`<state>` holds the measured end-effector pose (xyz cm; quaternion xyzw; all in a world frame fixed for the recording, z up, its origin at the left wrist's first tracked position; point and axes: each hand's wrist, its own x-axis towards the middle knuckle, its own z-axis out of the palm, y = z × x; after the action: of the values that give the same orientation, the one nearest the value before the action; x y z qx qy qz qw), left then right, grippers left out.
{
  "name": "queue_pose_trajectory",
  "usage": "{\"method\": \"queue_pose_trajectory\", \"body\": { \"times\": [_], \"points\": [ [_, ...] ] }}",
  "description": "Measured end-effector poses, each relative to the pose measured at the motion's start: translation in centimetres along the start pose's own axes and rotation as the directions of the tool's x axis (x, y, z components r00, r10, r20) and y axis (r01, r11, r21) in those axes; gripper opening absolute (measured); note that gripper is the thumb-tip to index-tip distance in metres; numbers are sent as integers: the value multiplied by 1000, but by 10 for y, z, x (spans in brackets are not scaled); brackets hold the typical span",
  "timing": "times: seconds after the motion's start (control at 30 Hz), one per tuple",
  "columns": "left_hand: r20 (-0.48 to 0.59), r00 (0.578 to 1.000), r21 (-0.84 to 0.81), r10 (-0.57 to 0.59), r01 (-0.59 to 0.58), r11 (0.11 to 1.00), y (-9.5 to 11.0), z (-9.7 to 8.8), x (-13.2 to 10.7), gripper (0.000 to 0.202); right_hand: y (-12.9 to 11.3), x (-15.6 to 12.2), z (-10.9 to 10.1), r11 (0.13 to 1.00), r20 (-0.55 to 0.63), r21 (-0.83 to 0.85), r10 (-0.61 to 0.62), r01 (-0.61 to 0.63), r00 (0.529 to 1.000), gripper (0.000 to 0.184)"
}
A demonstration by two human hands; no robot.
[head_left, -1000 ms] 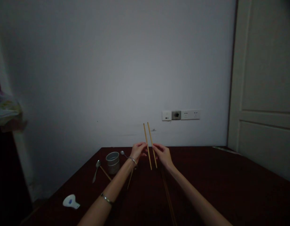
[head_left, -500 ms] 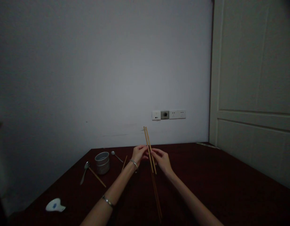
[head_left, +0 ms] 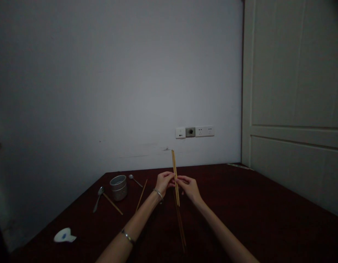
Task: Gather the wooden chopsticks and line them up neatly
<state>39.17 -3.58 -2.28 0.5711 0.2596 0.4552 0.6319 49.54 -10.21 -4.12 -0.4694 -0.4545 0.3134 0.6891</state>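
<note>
Right of the cup (head_left: 118,190), left hand (head_left: 163,181) and right hand (head_left: 190,187) are clamping two chopsticks (head_left: 174,162) between fingertips. Previously parted, these are now aligning as a close pair.

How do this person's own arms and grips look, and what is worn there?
The left arm wears a thin silvery bracelet just behind the left grip and a silvery bangle farther up. The right arm and right grip show no jewellery. No sleeves or gloves are in view.

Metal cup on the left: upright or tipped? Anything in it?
Upright: the metal cup stands base-down on the table, rim facing up. Contents: cannot tell; its inside bottom doesn't show clearly.
</note>
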Motion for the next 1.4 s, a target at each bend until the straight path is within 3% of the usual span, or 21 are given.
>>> {"method": "queue_pose_trajectory", "body": {
  "times": [0.3,0.6,0.77,0.87,1.07,1.23,1.4],
  "points": [
    [-14,1000,50,-16,16,999,-17,-1,-3,34,8,-5,-3,989,1,-120,88,-87,996,33],
    [-5,990,27,-140,140,990,-24,-7,-7,32,25,-10,-5,982,46,-105,162,-157,986,30],
    [-21,988,6,-154,154,988,-31,-9,-7,31,24,-12,-7,974,62,-166,166,-154,984,31],
    [-47,984,-14,-171,171,985,-38,-9,-6,28,22,-16,-8,956,44,-279,107,-90,993,33],
    [-74,977,-22,-199,198,980,-41,-7,-8,24,16,-24,-3,809,69,-571,-121,139,990,28],
    [-72,975,-18,-212,211,977,-40,-6,-11,28,8,-28,3,659,49,-746,-95,100,994,23],
    [-46,971,28,-234,235,972,-42,-4,-17,31,1,-34,4,564,7,-825,-49,33,999,22]
  ]
}}
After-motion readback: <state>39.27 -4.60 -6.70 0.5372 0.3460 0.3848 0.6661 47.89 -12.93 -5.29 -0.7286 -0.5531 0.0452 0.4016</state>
